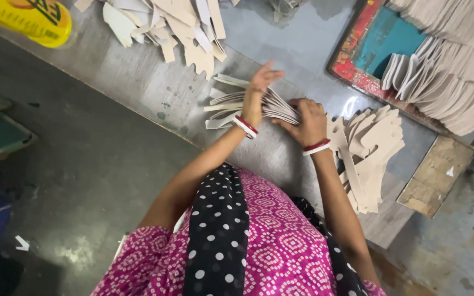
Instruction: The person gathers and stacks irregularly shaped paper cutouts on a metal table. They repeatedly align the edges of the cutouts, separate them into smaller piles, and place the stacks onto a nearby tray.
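A fanned bundle of thin beige cut-out pieces [231, 101] lies on the grey worktop [138, 77]. My right hand [305, 121] grips the bundle at its gathered end, fingers curled over it. My left hand [258, 90] rests on top of the fanned strips with its fingers spread and lifted. Both wrists wear red and white bangles. A thick stack of larger beige cut-out shapes [371, 148] sits just right of my right hand.
A loose heap of beige offcuts [176, 27] lies at the far side of the worktop. A yellow container [26, 19] stands at the top left. A red and teal tray [382, 46] holds rows of stacked pieces [451, 77]. A wooden block [437, 175] sits at the right.
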